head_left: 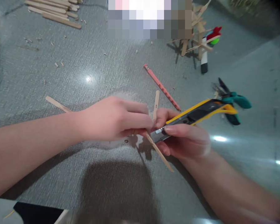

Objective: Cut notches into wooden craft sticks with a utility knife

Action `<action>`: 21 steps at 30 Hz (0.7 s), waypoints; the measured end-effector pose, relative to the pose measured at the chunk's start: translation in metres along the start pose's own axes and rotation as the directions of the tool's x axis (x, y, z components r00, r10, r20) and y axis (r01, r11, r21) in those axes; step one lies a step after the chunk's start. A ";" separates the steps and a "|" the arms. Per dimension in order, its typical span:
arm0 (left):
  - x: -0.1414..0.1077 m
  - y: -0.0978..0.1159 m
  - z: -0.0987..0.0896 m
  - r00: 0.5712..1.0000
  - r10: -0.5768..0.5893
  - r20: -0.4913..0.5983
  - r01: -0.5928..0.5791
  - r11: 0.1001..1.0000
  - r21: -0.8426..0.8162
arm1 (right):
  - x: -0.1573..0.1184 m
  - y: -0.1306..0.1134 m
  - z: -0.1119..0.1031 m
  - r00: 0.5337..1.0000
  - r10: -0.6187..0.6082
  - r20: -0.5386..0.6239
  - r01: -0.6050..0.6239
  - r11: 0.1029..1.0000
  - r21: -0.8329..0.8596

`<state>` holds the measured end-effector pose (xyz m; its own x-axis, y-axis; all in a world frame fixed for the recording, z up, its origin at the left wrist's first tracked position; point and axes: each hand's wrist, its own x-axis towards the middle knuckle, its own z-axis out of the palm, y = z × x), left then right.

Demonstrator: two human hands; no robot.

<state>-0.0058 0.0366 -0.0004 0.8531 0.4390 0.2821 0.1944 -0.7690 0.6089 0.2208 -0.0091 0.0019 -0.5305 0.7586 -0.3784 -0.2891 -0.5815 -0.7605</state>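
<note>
Head view: yellow-and-black utility knife (193, 113), slightly blurred

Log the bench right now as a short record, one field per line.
left hand: grips a craft stick
right hand: holds a yellow-and-black utility knife
knife tip: at the gripped stick; contact unclear
beyond the hands: pink pencil
far left: pile of craft sticks
far right: craft-stick structure, white-barrelled marker
right, by knife's rear end: teal-handled pliers
</note>
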 end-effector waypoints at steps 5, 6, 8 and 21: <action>-0.003 0.001 0.005 0.999 0.026 -0.025 -0.025 0.999 0.026 | 0.000 0.000 0.004 0.998 0.053 -0.034 -0.052 0.999 0.008; -0.003 0.001 0.005 0.999 0.018 -0.027 -0.018 1.000 0.019 | 0.000 0.000 0.004 0.997 0.063 -0.041 -0.064 0.998 -0.007; -0.003 -0.001 0.005 1.000 0.009 -0.021 -0.009 1.000 -0.007 | -0.001 -0.001 0.003 0.995 0.084 -0.046 -0.085 0.996 -0.035; 0.002 0.007 -0.005 0.999 -0.002 0.052 0.011 0.983 -0.183 | -0.002 -0.004 0.002 0.996 0.090 -0.010 -0.090 0.996 -0.001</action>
<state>-0.0049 0.0342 0.0079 0.8767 0.4156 0.2424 0.1119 -0.6661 0.7374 0.2215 -0.0086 0.0064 -0.5464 0.7062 -0.4502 -0.2397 -0.6470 -0.7239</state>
